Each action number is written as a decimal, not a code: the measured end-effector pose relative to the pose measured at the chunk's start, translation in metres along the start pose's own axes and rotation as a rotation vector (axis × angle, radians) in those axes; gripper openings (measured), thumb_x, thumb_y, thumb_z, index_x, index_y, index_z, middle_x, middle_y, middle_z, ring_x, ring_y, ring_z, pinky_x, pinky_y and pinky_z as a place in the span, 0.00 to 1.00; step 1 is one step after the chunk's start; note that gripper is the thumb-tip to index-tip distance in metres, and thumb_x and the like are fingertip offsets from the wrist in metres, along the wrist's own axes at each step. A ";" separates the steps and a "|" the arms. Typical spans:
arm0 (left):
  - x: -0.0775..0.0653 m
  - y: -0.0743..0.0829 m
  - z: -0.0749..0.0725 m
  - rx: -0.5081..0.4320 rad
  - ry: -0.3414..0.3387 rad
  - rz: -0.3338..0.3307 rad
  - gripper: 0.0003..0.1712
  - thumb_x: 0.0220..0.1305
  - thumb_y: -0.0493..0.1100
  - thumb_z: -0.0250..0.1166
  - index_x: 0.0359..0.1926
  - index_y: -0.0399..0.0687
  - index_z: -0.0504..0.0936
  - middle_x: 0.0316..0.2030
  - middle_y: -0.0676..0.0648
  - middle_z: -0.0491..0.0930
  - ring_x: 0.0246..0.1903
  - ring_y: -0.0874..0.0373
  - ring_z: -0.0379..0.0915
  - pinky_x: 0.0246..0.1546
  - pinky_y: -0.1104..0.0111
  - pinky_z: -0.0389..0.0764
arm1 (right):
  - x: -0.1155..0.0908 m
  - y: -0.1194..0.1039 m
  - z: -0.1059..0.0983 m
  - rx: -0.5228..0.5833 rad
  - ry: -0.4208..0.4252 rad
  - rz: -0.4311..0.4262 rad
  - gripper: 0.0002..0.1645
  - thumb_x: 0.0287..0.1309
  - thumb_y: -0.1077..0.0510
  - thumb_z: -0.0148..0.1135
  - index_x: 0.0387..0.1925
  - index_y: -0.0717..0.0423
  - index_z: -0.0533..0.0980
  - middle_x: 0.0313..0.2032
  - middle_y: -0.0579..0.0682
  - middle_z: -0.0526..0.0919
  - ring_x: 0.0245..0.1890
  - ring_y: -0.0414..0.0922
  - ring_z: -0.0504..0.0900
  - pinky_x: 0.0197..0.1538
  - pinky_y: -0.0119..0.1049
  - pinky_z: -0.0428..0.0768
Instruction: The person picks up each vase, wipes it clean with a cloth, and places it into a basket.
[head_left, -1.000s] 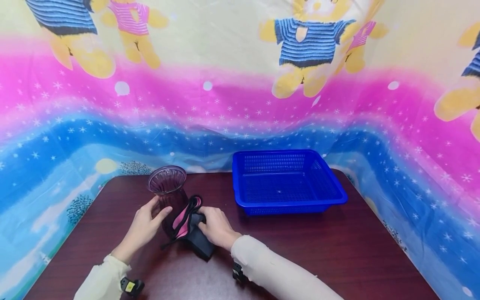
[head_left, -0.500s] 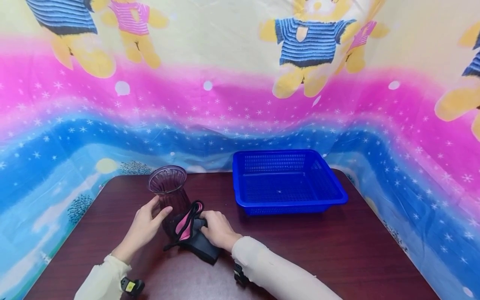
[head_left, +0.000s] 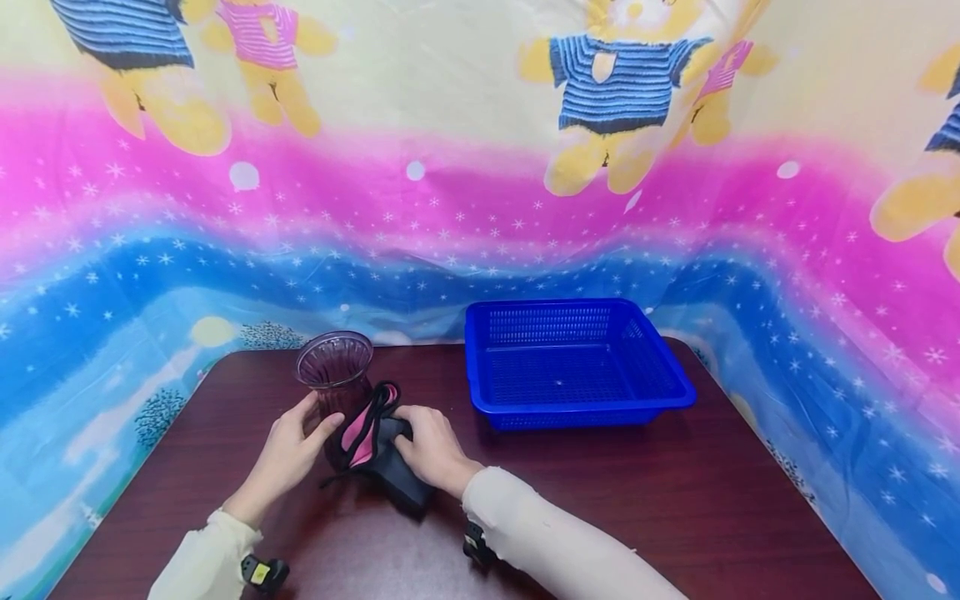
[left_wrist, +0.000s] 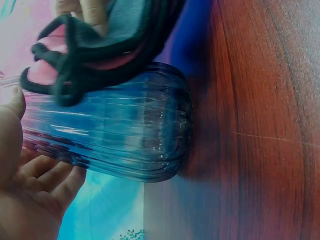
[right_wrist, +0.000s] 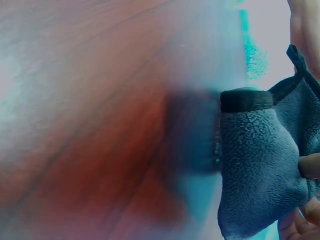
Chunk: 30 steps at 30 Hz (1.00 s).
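Observation:
A purple-tinted ribbed glass vase (head_left: 334, 371) with a flared rim stands upright on the table's left side. My left hand (head_left: 287, 446) grips its side, thumb in front and fingers behind, as the left wrist view shows on the glass (left_wrist: 115, 130). A grey fuzzy cloth (head_left: 401, 475) with black edging and a pink side is pinched in my right hand (head_left: 431, 450). It is bunched against the right front of the vase, covering part of the lower body in the head view. In the right wrist view the cloth (right_wrist: 257, 170) hangs folded from the fingers.
A blue plastic basket (head_left: 581, 411) with perforated sides stands at the back right of the dark red wooden table (head_left: 637, 517). Behind the table hangs a printed curtain (head_left: 420, 217) with bears and snowflakes. A small black device (head_left: 264, 573) sits at the left wrist.
My right hand and the cloth shifted down and right along the vase, then back up and left. The left hand and the vase stay in place.

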<state>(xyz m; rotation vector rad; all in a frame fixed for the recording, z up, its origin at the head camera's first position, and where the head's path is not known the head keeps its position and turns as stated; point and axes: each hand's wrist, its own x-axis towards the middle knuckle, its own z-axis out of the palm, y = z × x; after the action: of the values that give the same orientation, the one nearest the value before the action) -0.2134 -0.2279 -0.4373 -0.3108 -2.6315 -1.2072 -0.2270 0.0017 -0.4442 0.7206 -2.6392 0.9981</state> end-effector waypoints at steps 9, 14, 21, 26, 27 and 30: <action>-0.001 0.001 -0.001 -0.003 0.027 0.050 0.31 0.72 0.36 0.58 0.68 0.20 0.63 0.62 0.23 0.72 0.59 0.32 0.76 0.58 0.48 0.76 | 0.011 -0.014 -0.014 0.014 0.082 -0.054 0.13 0.56 0.63 0.66 0.43 0.50 0.84 0.37 0.43 0.89 0.35 0.36 0.82 0.41 0.27 0.80; 0.000 -0.001 0.000 -0.008 0.028 0.061 0.31 0.71 0.37 0.59 0.68 0.20 0.64 0.61 0.23 0.74 0.58 0.32 0.76 0.58 0.48 0.76 | 0.013 -0.018 -0.017 0.005 0.091 -0.061 0.12 0.57 0.62 0.67 0.43 0.49 0.84 0.37 0.43 0.88 0.35 0.36 0.81 0.41 0.27 0.80; -0.001 0.002 -0.001 0.020 0.001 0.027 0.33 0.76 0.42 0.58 0.70 0.21 0.61 0.64 0.22 0.70 0.60 0.30 0.75 0.58 0.45 0.77 | 0.007 -0.009 -0.011 -0.014 0.043 -0.057 0.11 0.57 0.62 0.67 0.42 0.49 0.84 0.35 0.43 0.88 0.35 0.38 0.83 0.39 0.27 0.79; -0.002 0.002 -0.001 0.022 -0.017 -0.005 0.38 0.77 0.48 0.57 0.72 0.22 0.58 0.66 0.22 0.67 0.61 0.29 0.73 0.59 0.43 0.76 | 0.003 -0.003 -0.006 -0.037 0.011 -0.049 0.11 0.57 0.62 0.68 0.42 0.49 0.84 0.34 0.42 0.88 0.35 0.36 0.81 0.40 0.28 0.80; -0.002 0.002 -0.001 0.018 -0.014 -0.003 0.38 0.76 0.49 0.57 0.72 0.23 0.58 0.65 0.22 0.68 0.61 0.30 0.73 0.59 0.43 0.76 | 0.002 -0.003 -0.004 -0.041 0.006 -0.048 0.11 0.57 0.62 0.68 0.42 0.49 0.84 0.34 0.43 0.88 0.34 0.36 0.81 0.40 0.28 0.80; -0.001 0.001 0.000 0.017 -0.007 0.003 0.37 0.76 0.49 0.57 0.72 0.24 0.60 0.64 0.23 0.71 0.60 0.31 0.75 0.58 0.43 0.77 | 0.000 0.000 -0.001 -0.050 -0.018 -0.038 0.10 0.56 0.63 0.68 0.41 0.49 0.84 0.34 0.43 0.88 0.34 0.36 0.81 0.39 0.28 0.79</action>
<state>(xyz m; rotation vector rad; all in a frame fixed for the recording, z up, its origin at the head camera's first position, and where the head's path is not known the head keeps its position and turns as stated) -0.2121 -0.2275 -0.4371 -0.3165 -2.6446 -1.1842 -0.2265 0.0026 -0.4435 0.7688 -2.6458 0.9168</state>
